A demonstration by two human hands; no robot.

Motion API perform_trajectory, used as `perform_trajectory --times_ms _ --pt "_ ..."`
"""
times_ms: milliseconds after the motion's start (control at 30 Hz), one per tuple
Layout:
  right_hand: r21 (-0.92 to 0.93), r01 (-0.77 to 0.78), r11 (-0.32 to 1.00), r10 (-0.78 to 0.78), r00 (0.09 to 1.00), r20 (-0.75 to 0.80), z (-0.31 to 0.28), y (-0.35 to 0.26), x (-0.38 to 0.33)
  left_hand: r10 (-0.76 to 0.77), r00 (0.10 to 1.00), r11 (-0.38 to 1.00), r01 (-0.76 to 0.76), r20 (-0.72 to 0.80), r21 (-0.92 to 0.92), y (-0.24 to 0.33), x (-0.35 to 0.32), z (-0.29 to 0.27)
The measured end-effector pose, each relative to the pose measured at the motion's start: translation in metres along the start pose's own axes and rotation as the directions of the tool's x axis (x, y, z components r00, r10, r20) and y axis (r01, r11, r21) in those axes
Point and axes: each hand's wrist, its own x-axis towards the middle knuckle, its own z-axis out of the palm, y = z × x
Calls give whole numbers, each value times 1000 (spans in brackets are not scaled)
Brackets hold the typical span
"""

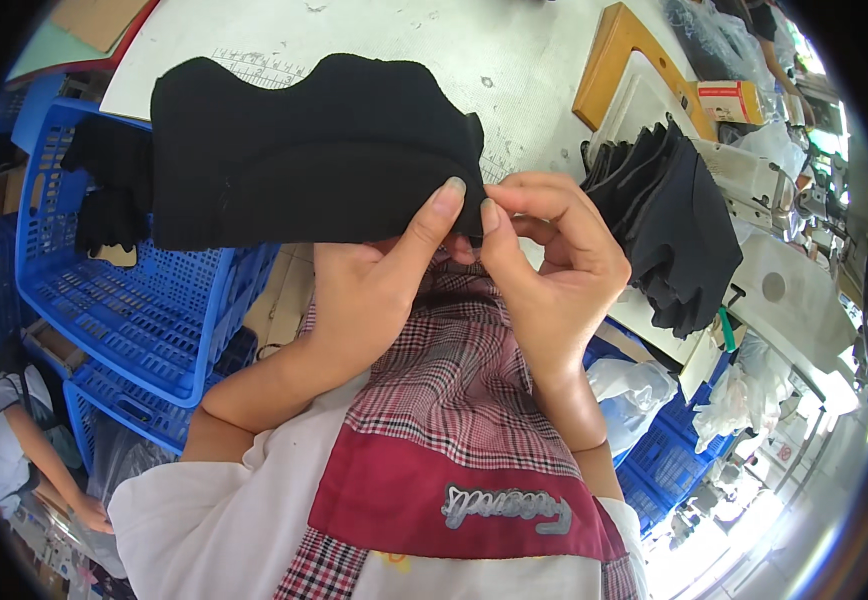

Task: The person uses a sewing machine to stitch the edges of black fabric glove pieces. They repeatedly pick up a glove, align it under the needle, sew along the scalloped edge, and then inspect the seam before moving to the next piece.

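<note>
A black, stretchy-looking fabric piece (304, 170) is held up in front of me, its upper edge wavy and its body spread to the left. My left hand (369, 290) grips it near the lower right corner, thumb on top and the other fingers mostly hidden underneath. Right beside that thumb, my right hand (559, 245) pinches the right edge of the fabric between thumb and forefinger. The two thumbs are close together but apart. Folds of the fabric hide what lies behind it.
A white table (514, 60) with ruler markings lies beyond. Similar black pieces (679, 220) hang in a stack at right, near a wooden frame (619, 65) and a white machine (794, 290). A blue crate (119, 320) with black cloth stands left; another person's arm (49, 450) shows lower left.
</note>
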Motion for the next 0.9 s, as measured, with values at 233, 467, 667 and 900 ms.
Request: perform_trajectory --times_ms 233,467,667,900 --pt "-22 16 1000 -17 1000 -18 2 1 -1 69 998 997 -69 -9 45 -1 1 0" --pt "9 -33 999 33 999 -37 3 2 -2 72 997 995 -73 17 66 -1 2 -1" --pt "30 18 999 -17 999 -49 5 2 -3 106 994 988 -104 -10 111 0 1 1" --pt "-15 15 1000 -16 999 -42 5 2 -3 113 994 987 -113 5 114 0 2 -1"
